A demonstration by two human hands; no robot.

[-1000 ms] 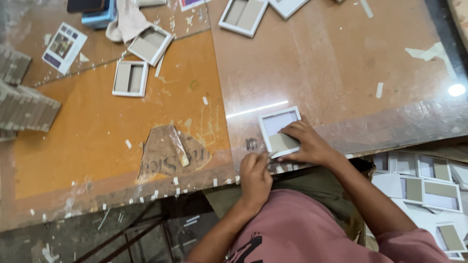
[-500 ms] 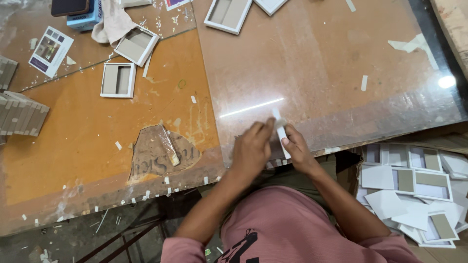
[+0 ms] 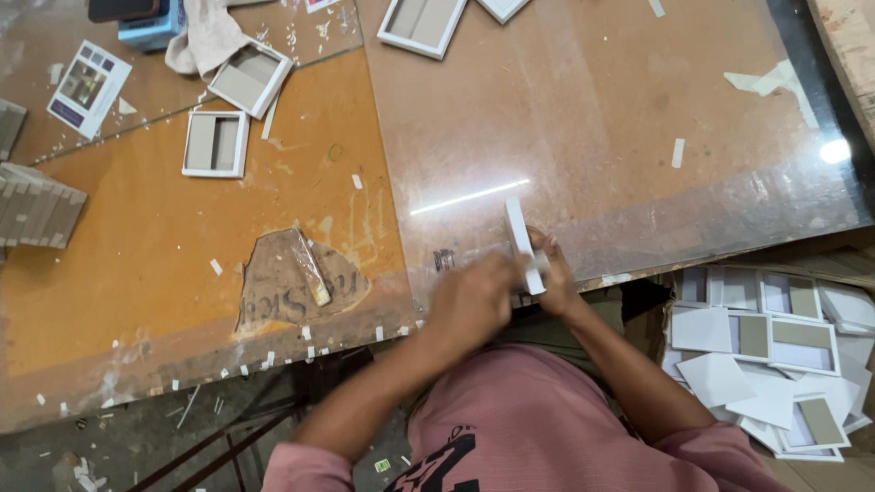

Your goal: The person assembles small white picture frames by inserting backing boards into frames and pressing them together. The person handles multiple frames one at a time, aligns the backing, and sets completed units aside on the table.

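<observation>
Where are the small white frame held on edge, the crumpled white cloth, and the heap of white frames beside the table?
Small white frame (image 3: pixel 521 241), head view, on its upturned edge.
Crumpled white cloth (image 3: pixel 211 36), head view, on its middle fold.
Heap of white frames (image 3: pixel 775 351), head view, on a frame near the middle.

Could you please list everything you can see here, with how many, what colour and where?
Small frame: one, white, held on edge at the table's near edge between both hands.
Frames on the table: at least four, white with grey-beige insides, far left and top middle.
Pile of frames and cards: many, white and grey, below the table at right.
Printed card: one, white, top left.
Cloth: one, whitish, top left.
Stacked pieces: several, grey, left edge.
Table: one, brown under glass, with an orange part at left.
Tape scraps: many, white, scattered.
Left hand: blurred, on the frame.
Right hand: gripping the frame.
</observation>
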